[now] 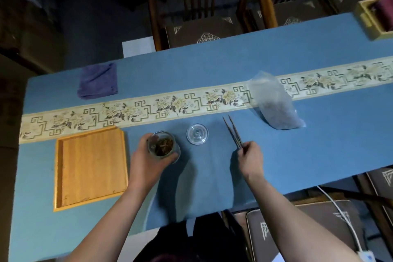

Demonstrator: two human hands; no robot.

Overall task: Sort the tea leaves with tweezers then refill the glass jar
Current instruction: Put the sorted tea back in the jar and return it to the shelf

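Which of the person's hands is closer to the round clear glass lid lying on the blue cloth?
Left. The left hand, gripping the glass jar of tea leaves, sits just left of the round clear glass lid; the right hand, holding the thin brown tweezers, is farther right.

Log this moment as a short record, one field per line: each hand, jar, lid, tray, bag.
left hand: grips the glass jar
right hand: holds the tweezers, tips pointing away
jar: open, tea leaves inside
lid: on the blue table between the hands
wooden tray: left of the jar
plastic bag: lying beyond the tweezers
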